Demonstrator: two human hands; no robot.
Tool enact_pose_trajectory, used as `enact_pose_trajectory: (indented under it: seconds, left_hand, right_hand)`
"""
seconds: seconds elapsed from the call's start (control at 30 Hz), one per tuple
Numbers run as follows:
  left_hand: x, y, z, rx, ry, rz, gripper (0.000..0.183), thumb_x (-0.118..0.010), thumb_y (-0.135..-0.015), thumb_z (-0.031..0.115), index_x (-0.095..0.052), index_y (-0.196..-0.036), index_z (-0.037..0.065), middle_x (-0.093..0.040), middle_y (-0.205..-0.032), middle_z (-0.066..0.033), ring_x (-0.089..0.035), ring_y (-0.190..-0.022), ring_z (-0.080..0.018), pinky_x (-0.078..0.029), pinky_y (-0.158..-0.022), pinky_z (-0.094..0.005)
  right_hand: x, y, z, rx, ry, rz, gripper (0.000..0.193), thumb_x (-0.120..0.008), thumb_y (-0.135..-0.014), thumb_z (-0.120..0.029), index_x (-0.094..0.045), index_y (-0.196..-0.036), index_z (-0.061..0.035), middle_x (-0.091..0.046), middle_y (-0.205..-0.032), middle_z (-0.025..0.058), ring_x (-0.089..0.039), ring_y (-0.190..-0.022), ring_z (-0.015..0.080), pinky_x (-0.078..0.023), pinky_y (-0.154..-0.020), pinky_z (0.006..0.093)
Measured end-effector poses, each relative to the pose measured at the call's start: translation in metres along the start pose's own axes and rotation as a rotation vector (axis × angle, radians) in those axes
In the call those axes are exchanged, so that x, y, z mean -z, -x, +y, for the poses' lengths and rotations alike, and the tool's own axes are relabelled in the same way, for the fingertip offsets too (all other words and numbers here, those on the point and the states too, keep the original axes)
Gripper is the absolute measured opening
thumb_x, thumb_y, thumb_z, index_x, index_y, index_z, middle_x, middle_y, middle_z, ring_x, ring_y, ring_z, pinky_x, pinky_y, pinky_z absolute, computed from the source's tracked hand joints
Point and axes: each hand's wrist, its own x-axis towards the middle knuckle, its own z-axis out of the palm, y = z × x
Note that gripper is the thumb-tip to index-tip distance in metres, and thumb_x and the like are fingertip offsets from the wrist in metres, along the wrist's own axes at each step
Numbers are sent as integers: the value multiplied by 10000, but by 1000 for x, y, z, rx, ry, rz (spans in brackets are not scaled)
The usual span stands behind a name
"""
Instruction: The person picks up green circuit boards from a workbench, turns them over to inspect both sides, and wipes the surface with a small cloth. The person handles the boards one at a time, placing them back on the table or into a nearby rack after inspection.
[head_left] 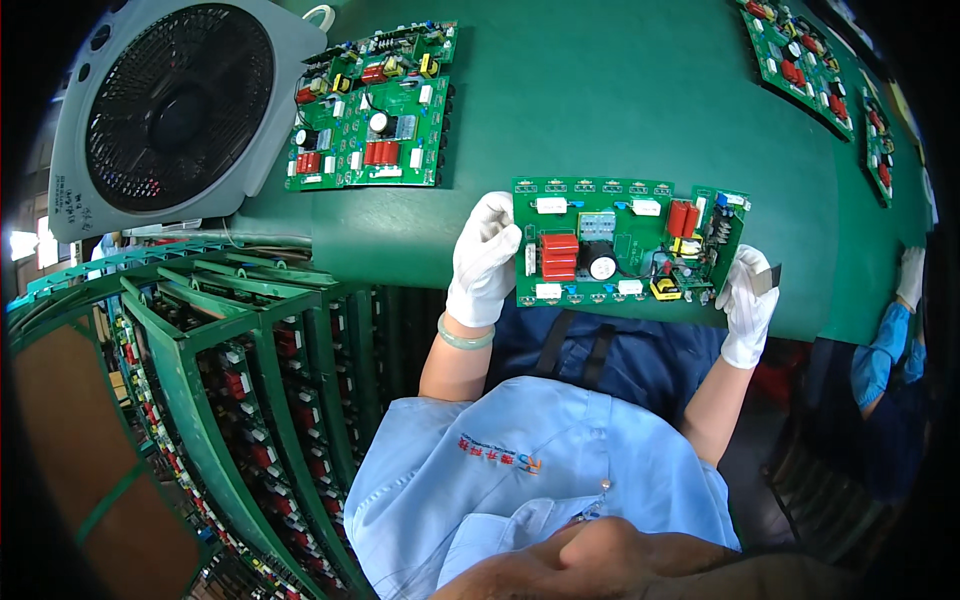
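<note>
Over the near edge of the table I hold a green circuit board (pixel 625 262) up, its component side showing. On it sit red block capacitors, white blocks, a round black-and-white capacitor and yellow-wrapped transformers. My left hand (pixel 487 250), in a white glove, is closed on the board's left edge, fingertips pinched. At the lower right corner my right hand (pixel 748 305), also gloved, grips the board. A small flat piece with a dark face (pixel 768 280) shows by the right fingers; what it is I cannot tell.
Similar boards (pixel 375 110) lie at the back left of the green table (pixel 590 90), beside a grey box fan (pixel 180 115). More boards (pixel 800 65) lie far right. A green rack (pixel 235 390) filled with boards stands at my left. A co-worker's gloved hand (pixel 911 275) rests at the right.
</note>
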Motion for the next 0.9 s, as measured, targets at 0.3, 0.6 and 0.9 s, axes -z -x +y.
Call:
enact_pose_trajectory:
  seconds: [0.3, 0.6, 0.9]
  left_hand:
    - [8, 1, -2, 19, -17, 26, 305, -727, -877, 175, -534, -1075, 47, -633, -1054, -69, -605, -975, -162, -482, -893, -331]
    - [-7, -3, -5, -38, -79, 70, 295, -672, -916, 220, -517, -1101, 50, -651, -1092, -107, -645, -877, -140, -525, -701, -243]
    - [11, -1, -3, -21, -132, -33, 485, -573, -972, 247, -435, -1372, 11, -590, -1278, -104, -604, -1131, -207, -486, -977, -361]
  right_hand:
    - [6, 1, 9, 19, -45, -8, 274, -688, -873, -144, -644, -1109, -11, -639, -783, 28, -514, -442, 75, -329, -407, 199]
    - [10, 2, 6, 65, -169, -106, 280, -687, -867, -116, -628, -1104, 20, -620, -788, 46, -521, -488, 83, -377, -442, 205]
    - [10, 4, 4, 107, -197, -117, 262, -696, -847, -105, -638, -1078, 4, -641, -803, 49, -540, -497, 85, -351, -441, 198]
